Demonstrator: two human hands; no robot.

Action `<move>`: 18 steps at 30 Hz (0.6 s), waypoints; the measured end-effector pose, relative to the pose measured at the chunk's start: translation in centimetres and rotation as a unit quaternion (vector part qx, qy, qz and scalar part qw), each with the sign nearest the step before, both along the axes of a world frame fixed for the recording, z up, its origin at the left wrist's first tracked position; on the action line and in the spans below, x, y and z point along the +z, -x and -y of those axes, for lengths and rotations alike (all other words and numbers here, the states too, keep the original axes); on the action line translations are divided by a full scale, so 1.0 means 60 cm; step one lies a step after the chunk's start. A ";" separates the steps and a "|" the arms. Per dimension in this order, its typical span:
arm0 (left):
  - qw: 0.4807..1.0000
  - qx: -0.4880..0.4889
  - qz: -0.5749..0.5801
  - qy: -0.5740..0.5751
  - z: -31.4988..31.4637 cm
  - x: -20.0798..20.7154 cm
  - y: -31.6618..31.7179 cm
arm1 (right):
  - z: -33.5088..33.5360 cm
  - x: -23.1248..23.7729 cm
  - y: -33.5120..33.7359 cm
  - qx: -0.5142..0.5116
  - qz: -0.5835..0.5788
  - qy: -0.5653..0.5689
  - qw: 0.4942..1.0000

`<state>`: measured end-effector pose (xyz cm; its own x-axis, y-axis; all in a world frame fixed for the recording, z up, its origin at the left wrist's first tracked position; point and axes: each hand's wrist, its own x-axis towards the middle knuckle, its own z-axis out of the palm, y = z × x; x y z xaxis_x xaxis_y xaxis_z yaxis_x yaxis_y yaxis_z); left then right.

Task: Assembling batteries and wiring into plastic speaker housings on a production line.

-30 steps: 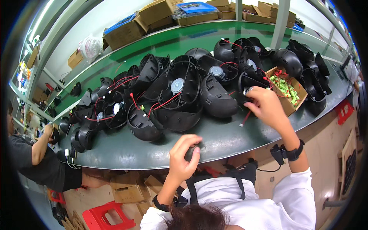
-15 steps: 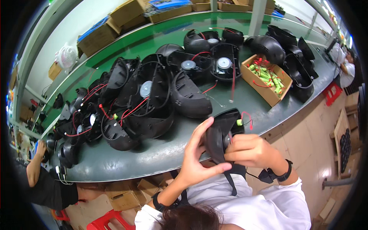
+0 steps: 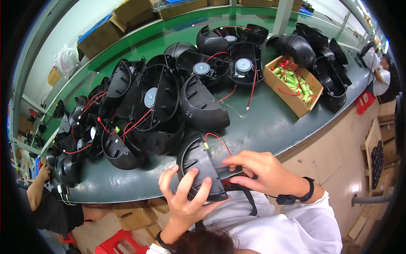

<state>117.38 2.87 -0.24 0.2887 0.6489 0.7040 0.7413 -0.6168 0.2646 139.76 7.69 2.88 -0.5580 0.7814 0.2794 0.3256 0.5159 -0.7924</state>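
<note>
A curved black plastic housing half (image 3: pixel 203 163) is tilted at the near edge of the table, its hollow ribbed inside facing up. My left hand (image 3: pixel 184 201) grips it from the near left, fingers spread over the inside. A small light-green part (image 3: pixel 206 146) sits at its far rim, and a thin red wire (image 3: pixel 220 137) loops from there to my right hand (image 3: pixel 262 169). Thumb and fingers of my right hand are drawn together beside the housing's right edge, on the red wire; the fingertips partly hide what they pinch.
Many black housings (image 3: pixel 165 97), some with round silver speakers (image 3: pixel 243 65) and red wires, crowd the table's far side. A cardboard box (image 3: pixel 292 99) of green cells with red leads stands right of them. A co-worker's arm (image 3: pixel 38 186) is at the far left. A red stool (image 3: pixel 122 243) stands below.
The housing has moved left and turned, so its ribbed inside now shows. My left fingers have shifted onto that inside. My right hand has moved from inside the housing to the red wire.
</note>
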 end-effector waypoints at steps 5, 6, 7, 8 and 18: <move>0.998 -0.051 0.003 0.047 -0.027 0.025 0.023 | -0.016 0.003 0.002 0.007 0.099 -0.235 0.967; 0.996 -0.086 0.002 0.039 -0.039 0.020 0.029 | -0.018 0.007 0.002 0.006 0.099 -0.229 0.968; 0.990 -0.122 0.051 0.053 -0.048 0.014 0.030 | -0.017 0.014 0.005 0.027 0.100 -0.247 0.963; 0.986 -0.136 0.079 0.054 -0.052 0.013 0.027 | -0.016 0.019 0.009 0.047 0.100 -0.265 0.958; 0.976 -0.146 0.078 0.142 -0.064 0.052 0.024 | -0.052 0.076 0.035 0.100 0.130 -0.379 0.911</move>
<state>115.95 6.72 2.88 0.3943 0.7301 0.5581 0.4818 -0.6814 0.5509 137.66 10.81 7.42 -0.7926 0.2943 0.5340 0.2906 0.9523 -0.0936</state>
